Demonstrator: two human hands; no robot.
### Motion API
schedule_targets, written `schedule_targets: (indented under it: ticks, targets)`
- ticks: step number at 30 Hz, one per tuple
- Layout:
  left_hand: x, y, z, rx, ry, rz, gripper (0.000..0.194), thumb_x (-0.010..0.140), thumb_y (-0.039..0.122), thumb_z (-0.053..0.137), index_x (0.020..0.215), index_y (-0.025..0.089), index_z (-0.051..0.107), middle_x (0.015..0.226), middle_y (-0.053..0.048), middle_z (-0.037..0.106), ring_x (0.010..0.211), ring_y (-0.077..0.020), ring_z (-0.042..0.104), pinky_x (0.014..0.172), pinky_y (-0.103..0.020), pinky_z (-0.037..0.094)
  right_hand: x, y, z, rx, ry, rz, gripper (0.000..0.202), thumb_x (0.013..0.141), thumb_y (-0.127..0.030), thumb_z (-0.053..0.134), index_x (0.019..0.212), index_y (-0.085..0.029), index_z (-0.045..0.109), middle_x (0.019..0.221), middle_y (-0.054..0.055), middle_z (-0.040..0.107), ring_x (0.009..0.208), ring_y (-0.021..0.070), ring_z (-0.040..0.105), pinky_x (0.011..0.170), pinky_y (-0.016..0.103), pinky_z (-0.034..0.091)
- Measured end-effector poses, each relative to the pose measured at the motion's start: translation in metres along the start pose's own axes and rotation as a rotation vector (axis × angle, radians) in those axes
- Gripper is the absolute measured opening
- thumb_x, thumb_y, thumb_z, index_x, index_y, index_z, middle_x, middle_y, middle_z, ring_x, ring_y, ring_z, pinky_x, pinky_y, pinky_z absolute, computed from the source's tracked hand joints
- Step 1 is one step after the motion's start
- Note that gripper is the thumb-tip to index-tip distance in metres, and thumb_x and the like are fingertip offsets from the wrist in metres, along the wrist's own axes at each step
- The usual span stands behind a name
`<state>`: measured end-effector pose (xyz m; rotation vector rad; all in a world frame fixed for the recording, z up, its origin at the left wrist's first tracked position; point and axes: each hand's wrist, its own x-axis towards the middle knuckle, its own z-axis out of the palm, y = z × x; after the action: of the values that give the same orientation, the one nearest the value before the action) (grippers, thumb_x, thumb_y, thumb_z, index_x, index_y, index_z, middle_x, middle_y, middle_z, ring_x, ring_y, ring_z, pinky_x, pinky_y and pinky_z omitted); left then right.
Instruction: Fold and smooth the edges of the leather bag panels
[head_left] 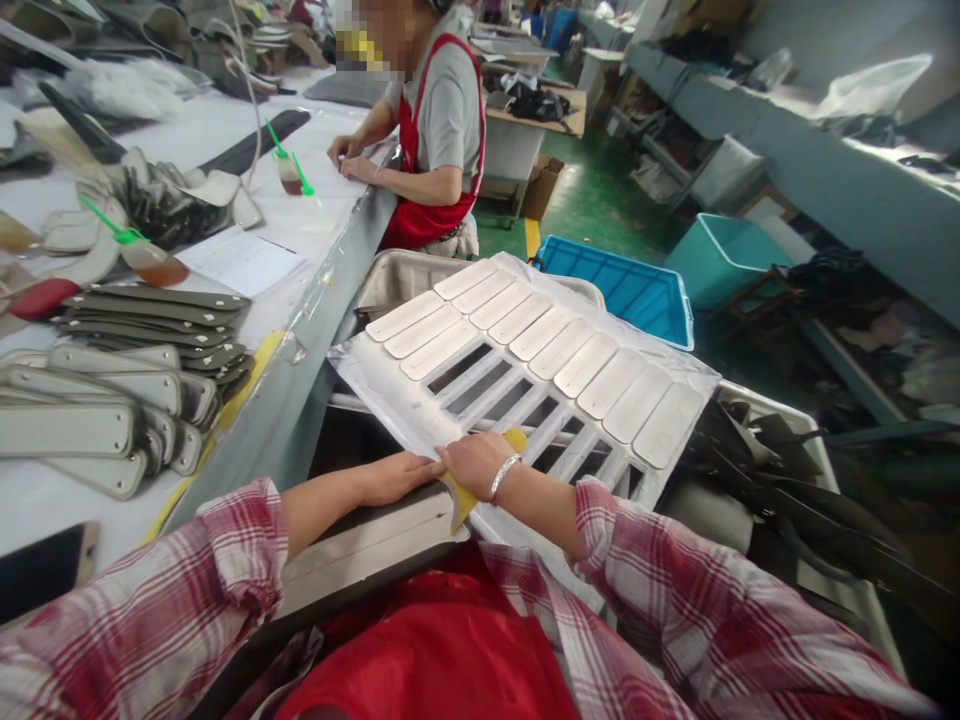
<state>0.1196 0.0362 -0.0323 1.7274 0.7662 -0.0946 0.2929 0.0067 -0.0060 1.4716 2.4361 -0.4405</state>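
"At six o'clock, nearest to us, what do you see, if the hands make the centre of the clock?"

"I see a red apron [435, 650]. Just beyond it, a long pale block [371, 548] with a dark top extends from the hands toward eight o'clock."

"And how are the hands?"

"The left hand [394, 480] lies stretched along the block's top; whether it also grips, I cannot tell. The right hand [476, 465] is closed around a yellow cloth [463, 505], at the block's end. Both hands touch each other."

"What is farther?"

"At one o'clock, a white board [420, 415] carries rows of pale strips [547, 335]. At three, dark pieces [757, 445] fill a bin. At nine, pale pieces [67, 430] are piled on the table [341, 225]."

"And farthest?"

"At twelve, a co-worker [450, 125] bends over the same table; toward two, a blue crate [615, 290] stands."
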Motion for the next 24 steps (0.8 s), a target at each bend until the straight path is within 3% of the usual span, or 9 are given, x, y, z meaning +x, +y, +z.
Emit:
schedule_targets:
  ticks: [8,11,13,16,18,21,24]
  targets:
    - [-0.015,0.008,-0.001,0.029,0.03,-0.094,0.057,0.082,0.062,0.031,0.08,0.015,0.062,0.081,-0.004,0.065,0.077,-0.0201,0.056,0.073,-0.026,0.041,0.002,-0.006,0.006,0.016,0.093,-0.115,0.04,0.093,-0.039,0.024,0.099,-0.021,0.06,0.09,0.009,0.066,0.084,0.0227,0.062,0.068,0.033,0.045]
    - [-0.023,0.015,-0.005,0.04,0.021,-0.127,0.059,0.081,0.064,0.033,0.084,0.015,0.065,0.087,-0.004,0.067,0.083,-0.0221,0.057,0.08,-0.028,0.041,0.008,0.0,-0.003,0.044,0.045,-0.129,0.046,0.092,-0.044,0.024,0.094,-0.02,0.063,0.091,0.009,0.066,0.086,0.0226,0.062,0.07,0.032,0.045]
    - [-0.03,0.02,-0.006,-0.058,0.046,-0.148,0.06,0.081,0.064,0.033,0.097,0.016,0.065,0.102,-0.006,0.066,0.096,-0.0234,0.057,0.088,-0.03,0.038,0.007,0.013,-0.01,0.065,0.036,-0.092,0.048,0.092,-0.047,0.023,0.092,-0.021,0.063,0.092,0.009,0.066,0.087,0.0227,0.062,0.07,0.032,0.045]
    - [-0.039,0.024,-0.006,-0.339,0.106,-0.19,0.064,0.082,0.062,0.033,0.119,0.014,0.054,0.126,-0.009,0.053,0.116,-0.0236,0.048,0.099,-0.032,0.033,-0.005,0.038,-0.013,0.094,0.101,0.061,0.058,0.093,-0.046,0.011,0.091,-0.019,0.062,0.087,0.011,0.066,0.083,0.0217,0.062,0.066,0.03,0.044]
    - [-0.041,0.025,-0.004,-0.425,0.127,-0.195,0.063,0.082,0.059,0.037,0.123,0.013,0.051,0.13,-0.01,0.049,0.12,-0.0231,0.044,0.101,-0.033,0.031,-0.02,0.05,-0.008,0.125,0.122,0.153,0.065,0.093,-0.045,0.003,0.086,-0.018,0.063,0.082,0.011,0.066,0.077,0.0204,0.062,0.062,0.029,0.043]
    - [-0.037,0.026,0.0,-0.411,0.161,-0.18,0.059,0.084,0.056,0.036,0.122,0.014,0.052,0.125,-0.009,0.054,0.118,-0.0221,0.046,0.101,-0.033,0.031,-0.04,0.053,0.005,0.138,0.105,0.164,0.063,0.093,-0.047,0.008,0.077,-0.019,0.062,0.079,0.008,0.067,0.074,0.0197,0.063,0.06,0.028,0.041]
    - [-0.025,0.028,0.002,-0.258,0.166,-0.158,0.056,0.086,0.055,0.032,0.116,0.015,0.057,0.12,-0.007,0.058,0.114,-0.0219,0.05,0.1,-0.032,0.032,-0.049,0.044,0.016,0.079,0.126,0.11,0.053,0.093,-0.043,0.017,0.076,-0.019,0.061,0.078,0.007,0.067,0.073,0.0196,0.063,0.058,0.027,0.039]
